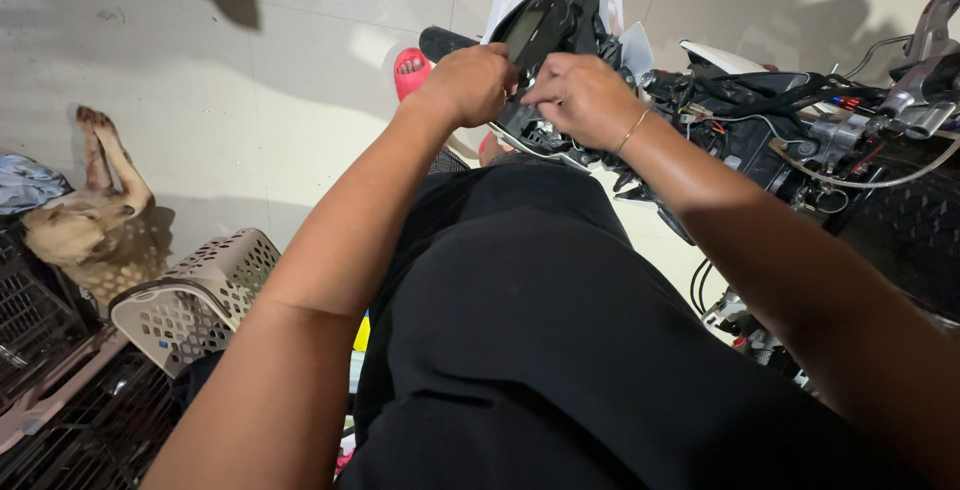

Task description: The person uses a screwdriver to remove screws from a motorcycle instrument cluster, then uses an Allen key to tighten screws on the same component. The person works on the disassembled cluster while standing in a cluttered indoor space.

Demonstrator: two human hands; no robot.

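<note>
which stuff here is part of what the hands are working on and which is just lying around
In hand:
- black plastic instrument panel, gripped by the left hand and right hand
- stripped motorcycle handlebar with exposed wiring beside it

Lying about:
- beige perforated plastic basket, tipped on the floor
- tan dog lying by it
- black wire crates
- red slipper

right: handlebar cables (800, 100) crowd in | left: bare floor (280, 80) open | low left: basket (200, 295), crates (50, 370)
</note>
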